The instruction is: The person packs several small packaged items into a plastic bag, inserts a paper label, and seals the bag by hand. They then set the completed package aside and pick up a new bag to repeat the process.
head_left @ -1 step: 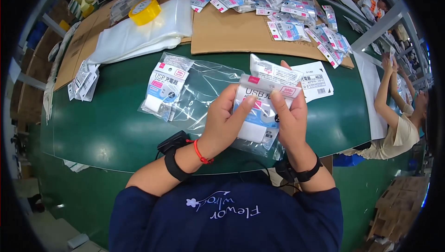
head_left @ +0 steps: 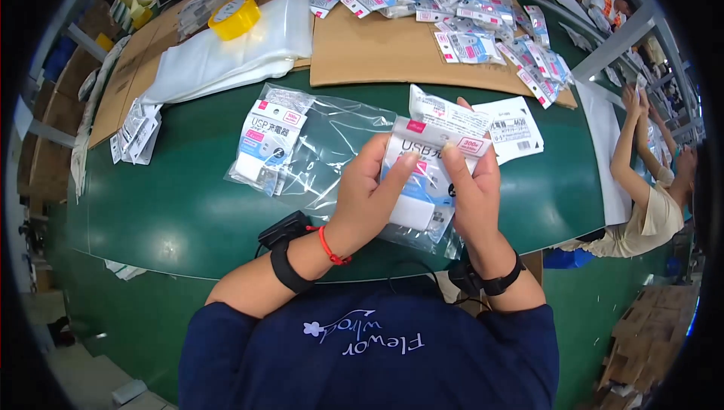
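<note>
Both hands on my feed are closed on one item. The left hand (head_left: 363, 191) grips the left side of a blue-and-white carded packet (head_left: 430, 193), its thumb flat on the front and its other fingers curled around the edge. The right hand (head_left: 477, 195) pinches the opposite side, thumb likewise on the face; some of its fingers pass behind, where I cannot tell their exact placement.

The packet is held over the near part of the green table (head_left: 166, 191), tilted, a white block showing through its lower half. A white printed flap (head_left: 449, 113) rises behind its top edge (whether it belongs to a second packet, I cannot tell).

Left of the hands, a clear plastic bag (head_left: 339, 138) lies spread, with a similar packet (head_left: 265, 138) at its far-left end; inside or beneath is unclear to me. White printed labels (head_left: 516, 135) lie just beyond the right hand.

Farther back: a yellow tape roll (head_left: 234, 18) on stacked clear bags (head_left: 226, 59), and a heap of packets (head_left: 475, 12) on cardboard (head_left: 369, 59).
</note>
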### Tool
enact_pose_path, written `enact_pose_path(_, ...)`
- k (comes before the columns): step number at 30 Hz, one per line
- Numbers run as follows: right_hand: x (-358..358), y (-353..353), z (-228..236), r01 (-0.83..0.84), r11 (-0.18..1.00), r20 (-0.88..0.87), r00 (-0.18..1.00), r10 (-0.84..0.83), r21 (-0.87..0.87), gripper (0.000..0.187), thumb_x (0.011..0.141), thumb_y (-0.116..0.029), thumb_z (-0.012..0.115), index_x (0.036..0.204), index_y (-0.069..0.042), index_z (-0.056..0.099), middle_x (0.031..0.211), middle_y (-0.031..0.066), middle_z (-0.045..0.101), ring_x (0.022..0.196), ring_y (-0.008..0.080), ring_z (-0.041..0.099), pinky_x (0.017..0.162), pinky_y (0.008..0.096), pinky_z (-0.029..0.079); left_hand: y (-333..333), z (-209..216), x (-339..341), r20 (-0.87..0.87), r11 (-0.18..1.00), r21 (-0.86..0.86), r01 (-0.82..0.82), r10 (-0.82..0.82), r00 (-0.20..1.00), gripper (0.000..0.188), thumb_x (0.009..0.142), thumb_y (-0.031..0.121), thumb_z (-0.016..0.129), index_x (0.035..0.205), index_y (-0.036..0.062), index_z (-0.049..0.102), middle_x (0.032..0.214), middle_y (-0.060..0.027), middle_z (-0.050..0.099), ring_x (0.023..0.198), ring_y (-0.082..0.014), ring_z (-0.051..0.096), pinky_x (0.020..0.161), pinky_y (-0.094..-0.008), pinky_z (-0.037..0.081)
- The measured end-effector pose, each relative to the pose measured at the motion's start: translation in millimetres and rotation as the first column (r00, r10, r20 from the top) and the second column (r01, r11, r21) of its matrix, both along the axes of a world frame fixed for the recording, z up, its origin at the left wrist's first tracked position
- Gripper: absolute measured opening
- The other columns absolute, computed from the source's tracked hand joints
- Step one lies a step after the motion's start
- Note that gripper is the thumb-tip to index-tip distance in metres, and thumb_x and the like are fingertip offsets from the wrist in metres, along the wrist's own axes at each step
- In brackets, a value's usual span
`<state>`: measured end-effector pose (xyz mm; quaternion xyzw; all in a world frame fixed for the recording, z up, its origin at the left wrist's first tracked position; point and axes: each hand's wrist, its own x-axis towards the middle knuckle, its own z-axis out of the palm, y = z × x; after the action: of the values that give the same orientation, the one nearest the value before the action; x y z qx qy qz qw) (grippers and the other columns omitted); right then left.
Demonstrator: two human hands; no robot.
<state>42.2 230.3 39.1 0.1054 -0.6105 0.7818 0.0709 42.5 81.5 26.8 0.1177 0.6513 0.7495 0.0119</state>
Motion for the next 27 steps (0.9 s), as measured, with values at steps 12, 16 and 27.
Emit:
enact_pose_path(12,-17,116,-6,0.191,0.981,0.274,0.944,-0.187,0.009,0.034,0.094,-0.015,0.058,0.123,0.001,0.051,0.107,0.0076,0.063,0.093,0.0125,0.062,0.077,0.0276,0.052,20,-28,-1,-0.431,0.672,-0.727,-0.138,-0.291,0.854,0.018,0.086,0.016,0.064,0.084,0.0040,0.051,0.075,-0.0104,0.056,0.067,-0.0260,0.058,0.059,-0.0327,0.047)
enact_pose_path(16,-9,127,-5,-0.217,0.903,0.388,0.919,0.062,0.370,0.036,0.091,-0.016,0.062,0.122,0.000,0.052,0.105,0.0058,0.063,0.094,0.0103,0.059,0.079,0.0264,0.049,15,-46,-8,-0.423,0.728,-0.675,-0.117,-0.253,0.870,0.013,0.083,0.011,0.066,0.090,0.0031,0.058,0.077,-0.0101,0.059,0.064,-0.0262,0.058,0.054,-0.0326,0.045)
enact_pose_path(27,-17,88,-3,-0.552,0.735,0.551,0.782,0.291,0.395,0.038,0.088,-0.019,0.066,0.120,-0.002,0.055,0.106,0.0029,0.062,0.096,0.0085,0.054,0.085,0.0263,0.045,7,-11,6,-0.633,0.773,-0.578,-0.260,-0.224,0.741,0.009,0.077,0.004,0.068,0.083,0.0031,0.062,0.071,-0.0093,0.059,0.061,-0.0260,0.057,0.052,-0.0338,0.045)
